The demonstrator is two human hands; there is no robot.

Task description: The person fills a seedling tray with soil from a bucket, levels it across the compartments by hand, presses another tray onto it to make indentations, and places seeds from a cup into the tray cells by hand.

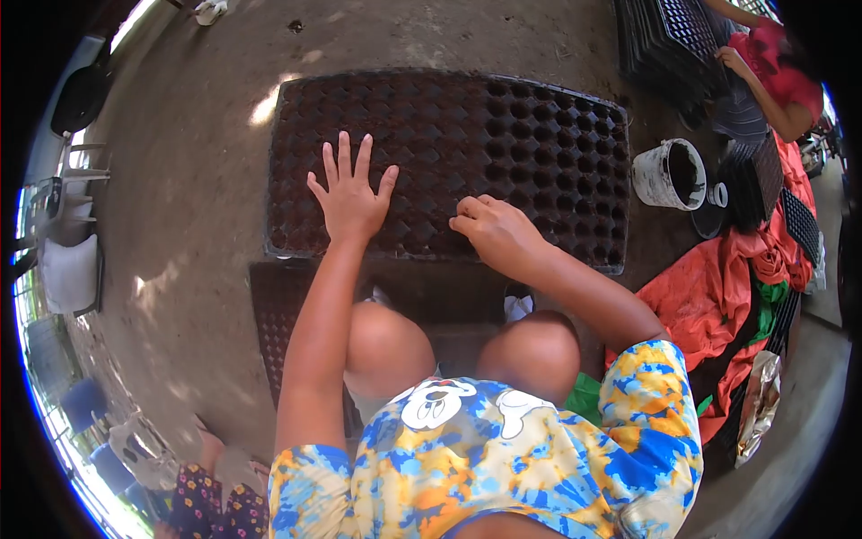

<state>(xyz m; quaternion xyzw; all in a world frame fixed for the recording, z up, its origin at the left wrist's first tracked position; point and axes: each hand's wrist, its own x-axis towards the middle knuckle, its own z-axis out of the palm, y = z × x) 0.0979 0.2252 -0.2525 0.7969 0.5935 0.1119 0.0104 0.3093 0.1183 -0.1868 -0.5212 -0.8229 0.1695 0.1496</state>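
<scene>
The large rectangular black plastic tray with many round cells (548, 162) lies flat in front of the person, just beside a white bucket with dark stains (654, 178). The left hand (352, 202) is open, its fingers spread over the tray's left part, where dark brown matter (422, 135) appears to fill the cells. The right hand (498, 232) has its fingers bent and drawn together near the border with the hollow-looking cells; whether it grips something small, I cannot tell. The step in hand seems to be cell-by-cell work; the next move calls, I judge, for light, exact fingertip placement.
</scene>
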